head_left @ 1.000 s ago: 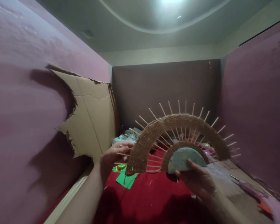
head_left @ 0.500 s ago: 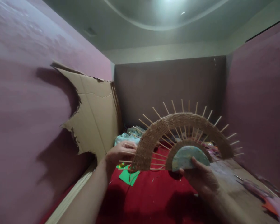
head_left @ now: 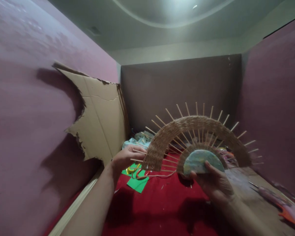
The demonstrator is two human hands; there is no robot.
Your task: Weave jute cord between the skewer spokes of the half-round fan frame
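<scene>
A half-round woven fan (head_left: pixel 154 154) of brown cord on thin wooden sticks is held up in front of me, its flat side down. The stick ends poke out past the outer band, and bare sticks span the gap to a smaller inner band. At its centre sits a pale green-blue half disc (head_left: pixel 199 160). My right hand (head_left: pixel 216 183) grips this half disc, thumb on the front face and the other fingers mostly hidden. My left hand (head_left: pixel 127 157) is closed at the fan's left end, among the stick tips. A loose cord hangs along the lower left edge.
Green paper (head_left: pixel 137 185) lies on the red cloth (head_left: pixel 159 209) with a yellow ring (head_left: pixel 132 168) beside it. Torn cardboard (head_left: pixel 100 121) leans on the left wall. A pointed tool (head_left: pixel 265 194) and an orange item (head_left: pixel 286 214) lie at right. A light-blue bundle (head_left: pixel 135 143) is behind.
The fan has shifted slightly right and up in view, with both hands still on it. More of the green paper and yellow ring shows below its left end.
</scene>
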